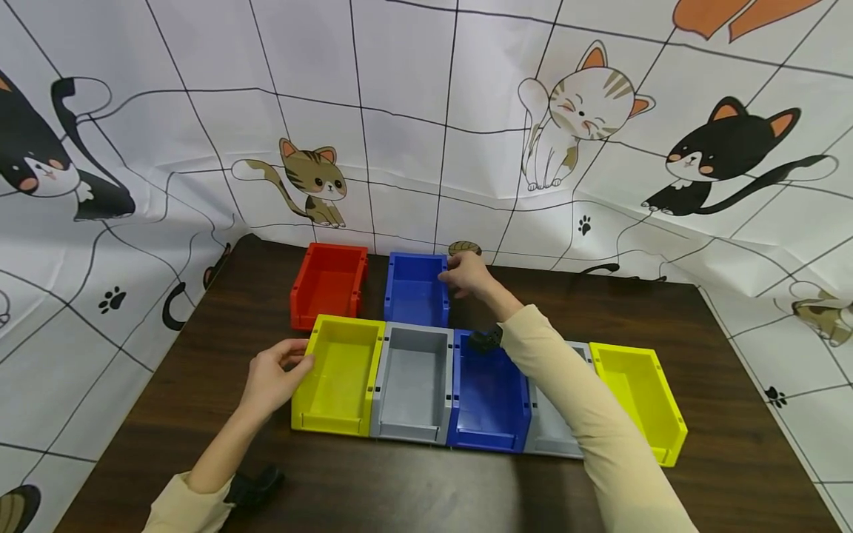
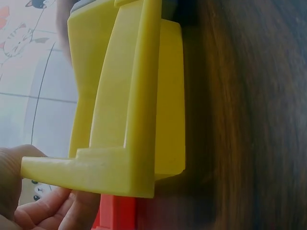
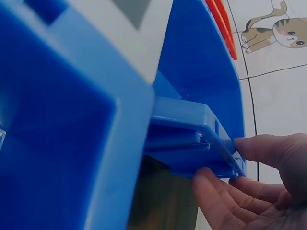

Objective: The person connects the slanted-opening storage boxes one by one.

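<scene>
My left hand (image 1: 272, 376) grips the left wall of a yellow bin (image 1: 343, 370) at the left end of a row of bins. The left wrist view shows the thumb and fingers on either side of that wall (image 2: 72, 172). At the back, my right hand (image 1: 469, 274) pinches the right wall of a blue bin (image 1: 417, 289). Its thumb lies on the inner side and its other fingers (image 3: 216, 199) on the outer side. A red bin (image 1: 328, 285) stands just left of this blue bin, with a gap between them.
In the front row, a grey bin (image 1: 415, 377), a second blue bin (image 1: 492, 392), another grey bin (image 1: 553, 423) and a yellow bin (image 1: 636, 400) stand side by side. My right forearm crosses above them. Dark wooden table (image 1: 400, 488); white cat-patterned cloth (image 1: 406, 148) hangs behind.
</scene>
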Motion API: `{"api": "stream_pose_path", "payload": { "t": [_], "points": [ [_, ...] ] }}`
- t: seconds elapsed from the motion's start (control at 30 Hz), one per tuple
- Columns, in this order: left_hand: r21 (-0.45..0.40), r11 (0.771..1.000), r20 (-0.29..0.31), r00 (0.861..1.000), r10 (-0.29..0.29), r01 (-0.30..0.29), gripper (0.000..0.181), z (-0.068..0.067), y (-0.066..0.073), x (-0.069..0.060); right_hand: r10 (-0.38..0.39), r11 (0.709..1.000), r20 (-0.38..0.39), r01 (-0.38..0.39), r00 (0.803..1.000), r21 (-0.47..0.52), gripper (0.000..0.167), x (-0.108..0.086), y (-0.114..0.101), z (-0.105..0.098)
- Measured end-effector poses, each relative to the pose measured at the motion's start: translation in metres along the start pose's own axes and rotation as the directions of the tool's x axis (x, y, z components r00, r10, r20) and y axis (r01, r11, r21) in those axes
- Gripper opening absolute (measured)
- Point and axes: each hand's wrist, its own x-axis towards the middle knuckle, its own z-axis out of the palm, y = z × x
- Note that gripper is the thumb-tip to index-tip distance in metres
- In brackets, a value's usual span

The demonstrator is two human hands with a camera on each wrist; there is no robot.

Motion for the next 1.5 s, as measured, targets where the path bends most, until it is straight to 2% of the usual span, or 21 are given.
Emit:
{"api": "stream_pose_path", "payload": {
  "t": [0.17, 0.3, 0.5, 0.63, 0.97, 1.3, 1.5],
  "points": [
    [0.004, 1.0, 0.009, 1.0, -0.019, 0.019, 0.033, -0.006, -0.001, 0.0, 0.071, 0.996, 0.01, -0.072, 0.997, 0.052, 0.044, 0.004, -0.002, 0.003],
    [0.011, 1.0, 0.004, 1.0, -0.013, 0.013, 0.033, -0.008, -0.005, 0.002, 0.1, 0.99, -0.005, -0.099, 0.995, 0.096, 0.045, 0.005, -0.004, 0.003],
    [0.011, 1.0, -0.002, 1.0, 0.008, -0.008, 0.032, -0.011, -0.009, 0.003, 0.087, 0.992, -0.043, -0.083, 0.995, 0.1, 0.048, 0.007, -0.002, 0.002],
    [0.009, 1.0, 0.009, 1.0, -0.002, 0.002, 0.032, -0.012, -0.01, 0.003, 0.057, 0.995, -0.065, -0.051, 0.996, 0.092, 0.047, 0.009, 0.0, -0.004],
    [-0.009, 1.0, 0.001, 1.0, -0.004, 0.004, 0.032, -0.013, -0.01, 0.003, 0.052, 0.991, -0.134, -0.034, 0.99, 0.128, 0.047, -0.006, -0.005, -0.044],
    [-0.012, 1.0, 0.036, 0.999, -0.013, 0.014, 0.033, -0.014, -0.015, 0.004, 0.001, 0.978, -0.207, 0.042, 0.978, 0.203, 0.041, -0.029, 0.011, -0.086],
    [-0.025, 0.999, 0.043, 0.999, -0.03, 0.031, 0.034, -0.015, -0.016, 0.003, 0.02, 0.987, -0.278, 0.026, 0.96, 0.161, 0.042, -0.045, 0.02, -0.114]
  ]
}}
